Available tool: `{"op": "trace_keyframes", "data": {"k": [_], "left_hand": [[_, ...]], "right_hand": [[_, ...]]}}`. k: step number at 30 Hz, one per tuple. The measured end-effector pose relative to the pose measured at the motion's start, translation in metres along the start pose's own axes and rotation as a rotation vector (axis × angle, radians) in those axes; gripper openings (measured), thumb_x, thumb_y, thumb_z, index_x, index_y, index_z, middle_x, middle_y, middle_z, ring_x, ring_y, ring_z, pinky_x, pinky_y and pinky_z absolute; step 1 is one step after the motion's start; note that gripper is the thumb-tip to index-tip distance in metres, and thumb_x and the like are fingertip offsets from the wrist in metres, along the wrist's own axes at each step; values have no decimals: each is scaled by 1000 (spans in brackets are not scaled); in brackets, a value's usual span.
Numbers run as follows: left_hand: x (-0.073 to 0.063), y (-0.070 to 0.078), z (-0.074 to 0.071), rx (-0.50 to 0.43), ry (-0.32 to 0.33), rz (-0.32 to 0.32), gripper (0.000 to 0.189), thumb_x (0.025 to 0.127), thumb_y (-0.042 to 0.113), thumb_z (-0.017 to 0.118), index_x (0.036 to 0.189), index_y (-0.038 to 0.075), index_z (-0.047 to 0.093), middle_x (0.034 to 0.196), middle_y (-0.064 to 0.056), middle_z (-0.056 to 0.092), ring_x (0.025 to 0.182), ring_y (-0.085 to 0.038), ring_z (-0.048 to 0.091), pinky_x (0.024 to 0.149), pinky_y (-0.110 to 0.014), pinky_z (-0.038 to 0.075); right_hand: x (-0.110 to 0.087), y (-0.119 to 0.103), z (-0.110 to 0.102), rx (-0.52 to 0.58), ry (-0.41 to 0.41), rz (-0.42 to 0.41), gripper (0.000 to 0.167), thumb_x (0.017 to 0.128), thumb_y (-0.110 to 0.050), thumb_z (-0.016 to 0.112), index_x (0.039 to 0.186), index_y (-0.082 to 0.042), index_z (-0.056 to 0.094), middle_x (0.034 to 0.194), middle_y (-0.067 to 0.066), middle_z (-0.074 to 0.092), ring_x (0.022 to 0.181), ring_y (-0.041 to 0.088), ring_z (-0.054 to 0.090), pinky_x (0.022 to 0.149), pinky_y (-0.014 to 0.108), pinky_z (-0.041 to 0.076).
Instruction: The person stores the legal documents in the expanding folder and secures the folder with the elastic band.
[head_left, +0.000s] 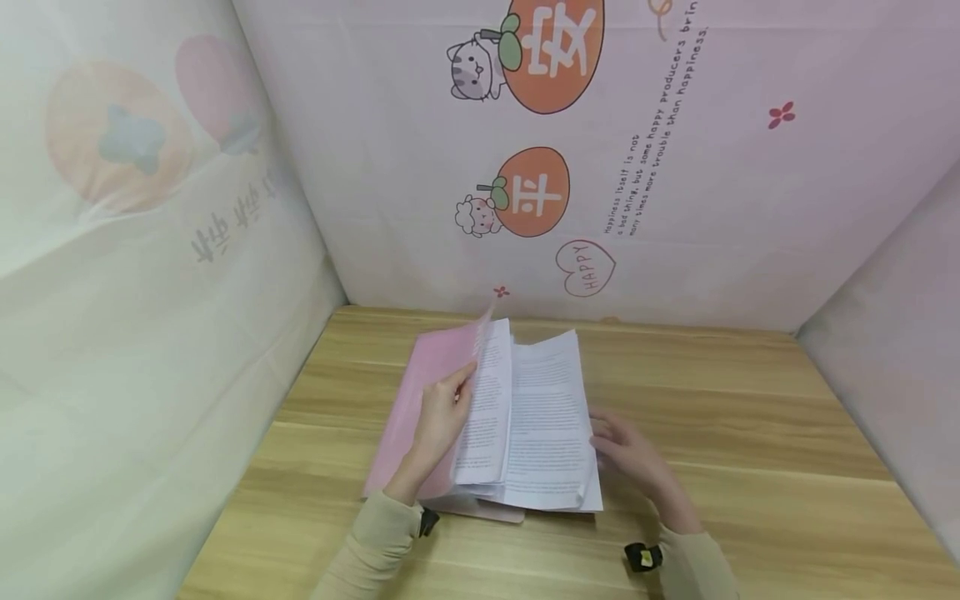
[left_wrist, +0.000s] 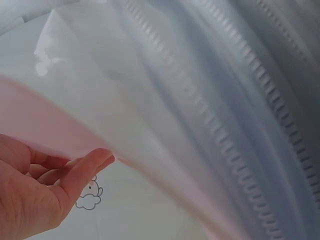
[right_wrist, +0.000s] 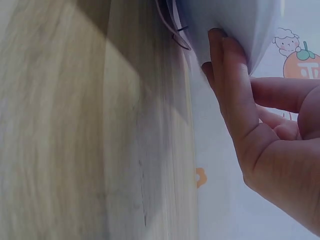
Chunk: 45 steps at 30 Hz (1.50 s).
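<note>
A pink folder (head_left: pixel 438 354) lies on the wooden table, spread open, with printed pages (head_left: pixel 547 417) inside. My left hand (head_left: pixel 438 417) pinches the raised edge of the pink cover, close to the left-hand pages. In the left wrist view, thumb and fingers (left_wrist: pixel 90 170) meet at that edge, beside clear sleeves (left_wrist: pixel 170 100) with ribbed strips. At the right edge of the pages, my right hand (head_left: pixel 633 454) holds the sheets between thumb and fingers. The right wrist view shows fingertips (right_wrist: pixel 232 55) against the paper (right_wrist: pixel 220 15); part of the grip is hidden.
Bare wood of the table (head_left: pixel 750 417) surrounds the folder. Printed cloth walls rise behind it (head_left: pixel 690 275) and along the left side (head_left: pixel 187 317). A dark wrist strap (head_left: pixel 642 557) sits at the right sleeve.
</note>
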<state>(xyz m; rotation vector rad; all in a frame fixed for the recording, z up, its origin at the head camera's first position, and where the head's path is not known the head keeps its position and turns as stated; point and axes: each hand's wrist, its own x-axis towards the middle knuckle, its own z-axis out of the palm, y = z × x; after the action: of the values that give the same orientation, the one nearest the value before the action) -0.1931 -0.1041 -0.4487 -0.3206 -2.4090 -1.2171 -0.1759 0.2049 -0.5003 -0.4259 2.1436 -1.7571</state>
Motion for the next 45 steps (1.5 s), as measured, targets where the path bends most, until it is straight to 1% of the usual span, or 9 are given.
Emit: {"op": "trace_keyframes", "data": {"k": [7, 13, 20, 24, 29, 31, 34, 38, 45], "left_hand": [[-1, 0, 1, -6, -10, -7, 36, 86, -9, 55, 120, -7, 67, 99, -22, 74, 61, -10, 48, 50, -15, 36], [-1, 1, 0, 1, 2, 11, 36, 86, -10, 55, 119, -8, 68, 104, -22, 74, 65, -12, 52, 52, -15, 38], [1, -1, 0, -6, -2, -7, 36, 87, -10, 54, 120, -7, 68, 112, -23, 72, 68, -15, 56, 54, -15, 40], [1, -1, 1, -3, 3, 6, 36, 86, -10, 54, 120, -6, 68, 107, -22, 74, 69, -15, 56, 55, -16, 42], [0, 1, 1, -3, 17, 35, 37, 85, -11, 55, 118, -6, 69, 101, -22, 75, 64, -12, 51, 52, -15, 38], [0, 1, 1, -5, 19, 34, 37, 85, -11, 55, 118, -6, 69, 103, -22, 74, 62, -10, 48, 51, -13, 34], [0, 2, 1, -11, 20, 32, 37, 85, -11, 54, 118, -6, 69, 104, -22, 74, 58, -7, 41, 48, -12, 30], [0, 1, 1, -7, 23, 35, 37, 85, -12, 54, 118, -6, 69, 105, -22, 74, 58, -7, 40, 49, -13, 30], [-2, 3, 3, -2, 14, 36, 37, 85, -12, 55, 119, -6, 69, 93, -20, 74, 63, -10, 49, 51, -13, 35]], "right_hand": [[6, -1, 9, 18, 15, 6, 53, 100, -1, 46, 147, 13, 26, 129, 47, 49, 98, 8, 65, 80, 23, 56], [9, -1, 13, 16, 17, 24, 54, 99, -1, 46, 148, 11, 26, 130, 46, 49, 99, 10, 64, 81, 23, 56], [4, -3, 7, 4, 59, 46, 53, 100, -3, 47, 148, 8, 28, 134, 45, 48, 99, 6, 64, 81, 22, 55], [6, -4, 9, 25, 35, 18, 53, 99, -2, 48, 147, 11, 28, 131, 47, 48, 99, 6, 64, 80, 23, 56], [13, -5, 16, -1, 37, 31, 54, 98, -1, 49, 146, 12, 29, 132, 45, 49, 105, 21, 66, 78, 23, 56], [16, -5, 18, -5, 39, 43, 54, 98, -2, 50, 147, 11, 30, 133, 45, 49, 107, 25, 65, 78, 23, 55], [17, -4, 20, 3, 37, 44, 55, 98, -2, 50, 147, 10, 29, 133, 45, 49, 105, 20, 65, 77, 24, 56], [16, -3, 20, 17, 38, 30, 55, 98, -1, 50, 147, 11, 29, 132, 45, 49, 98, 11, 66, 77, 25, 57], [16, -2, 21, 19, 60, 34, 57, 97, -2, 54, 148, 9, 32, 130, 42, 53, 101, 19, 68, 80, 28, 59]]}}
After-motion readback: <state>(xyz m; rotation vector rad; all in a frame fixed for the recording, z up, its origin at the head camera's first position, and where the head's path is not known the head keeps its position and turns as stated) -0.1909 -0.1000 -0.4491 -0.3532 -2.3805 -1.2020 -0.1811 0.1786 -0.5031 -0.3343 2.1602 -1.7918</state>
